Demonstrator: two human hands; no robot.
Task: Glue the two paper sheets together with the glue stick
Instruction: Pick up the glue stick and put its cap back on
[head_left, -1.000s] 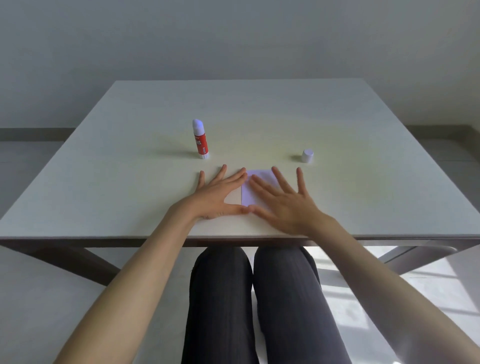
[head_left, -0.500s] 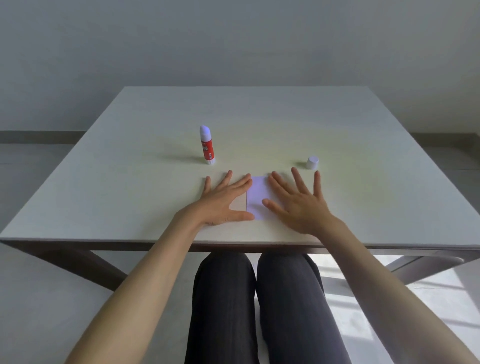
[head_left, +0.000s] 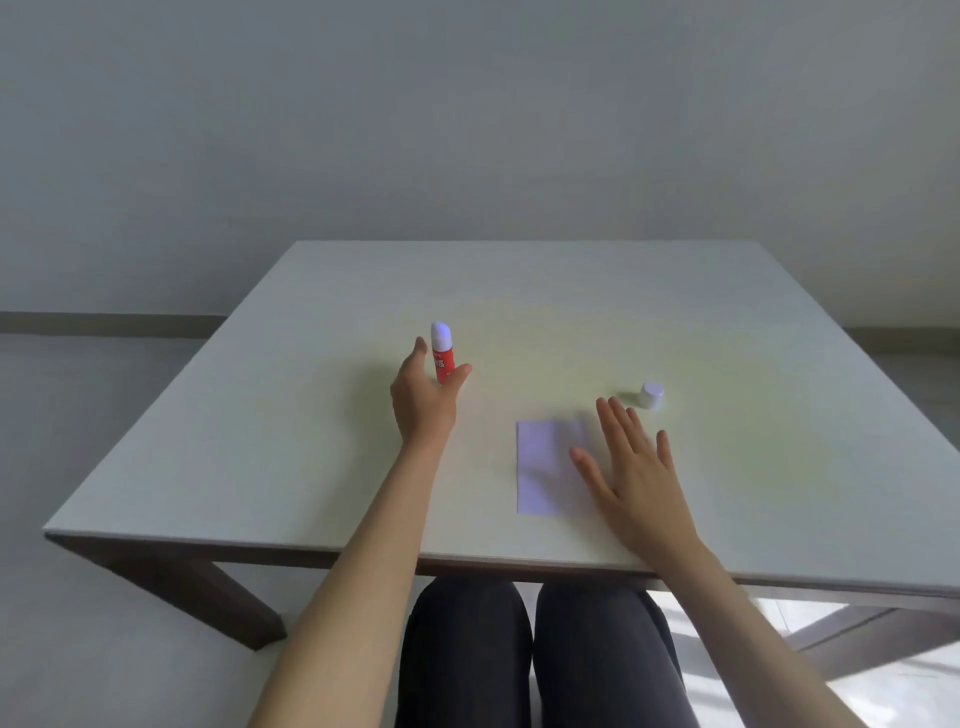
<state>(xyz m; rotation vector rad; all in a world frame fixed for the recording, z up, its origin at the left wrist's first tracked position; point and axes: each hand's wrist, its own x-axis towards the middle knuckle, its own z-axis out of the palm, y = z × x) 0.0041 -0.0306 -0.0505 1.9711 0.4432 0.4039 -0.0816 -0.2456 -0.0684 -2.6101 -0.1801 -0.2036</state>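
The paper (head_left: 545, 467) lies flat on the pale surface (head_left: 260, 441), near its front edge and a little right of the middle. Only one pale sheet outline shows, so you cannot tell from here whether two sheets are stacked in it. Its left edge and front left corner are bare; its right part is hidden under your right hand (head_left: 634, 467).

Your right hand is spread flat, palm down, its grip wide apart with the fingers fanned out and the thumb lying across the sheet. The fingertips (head_left: 605, 408) point toward the back of the surface.

Just beyond those fingertips, to the right, a small white cap (head_left: 651, 395) stands on the surface, apart from the hand and from the paper.

The glue stick (head_left: 441, 353) stands upright, well to the left of the paper and farther back. It has a red body with a white label and a rounded white top.

Your left hand (head_left: 423, 400) is at the stick, its grip apart: the thumb sits on the right of the red body and the fingers rise on the left, cupped around it. You cannot tell whether the skin touches the stick.

Your dark trousers (head_left: 519, 654) show beneath the front edge of the surface.
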